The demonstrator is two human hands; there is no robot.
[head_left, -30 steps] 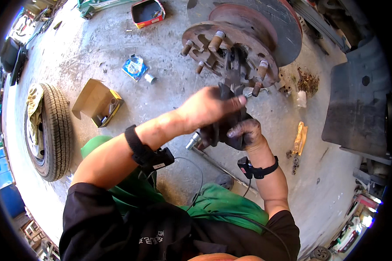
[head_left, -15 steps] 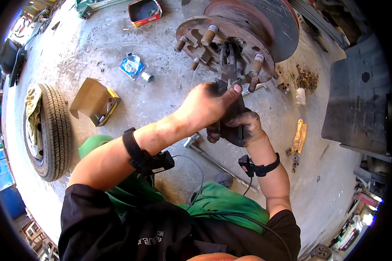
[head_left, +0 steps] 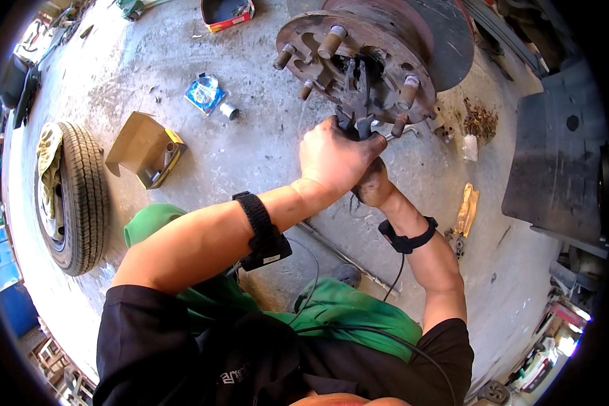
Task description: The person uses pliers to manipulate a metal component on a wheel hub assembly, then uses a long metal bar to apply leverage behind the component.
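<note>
Dark, greasy pliers (head_left: 356, 101) reach up with their jaws in the middle opening of a rusty wheel hub (head_left: 379, 44). My left hand (head_left: 331, 157) is closed around the handles from the left, its thumb pointing to the right. Just beneath it, my right hand (head_left: 374, 184) is also closed on the handles, with blackened fingers mostly hidden behind the left hand. Several threaded studs (head_left: 331, 42) stick out of the hub's face around the tool. A silver wrench-like tool (head_left: 404, 133) lies on the floor just beyond my hands.
A tyre (head_left: 86, 196) with a cloth on it stands at left, near an open cardboard box (head_left: 145, 152). A blue packet (head_left: 204, 95) and a red-edged tray (head_left: 227, 15) lie farther off. A long metal bar (head_left: 345, 254) lies below my hands. A dark panel (head_left: 555, 155) hangs at right.
My hands have come closer together on the pliers. The left hand has turned and now covers more of the right hand, which has moved up. The view has shifted slightly.
</note>
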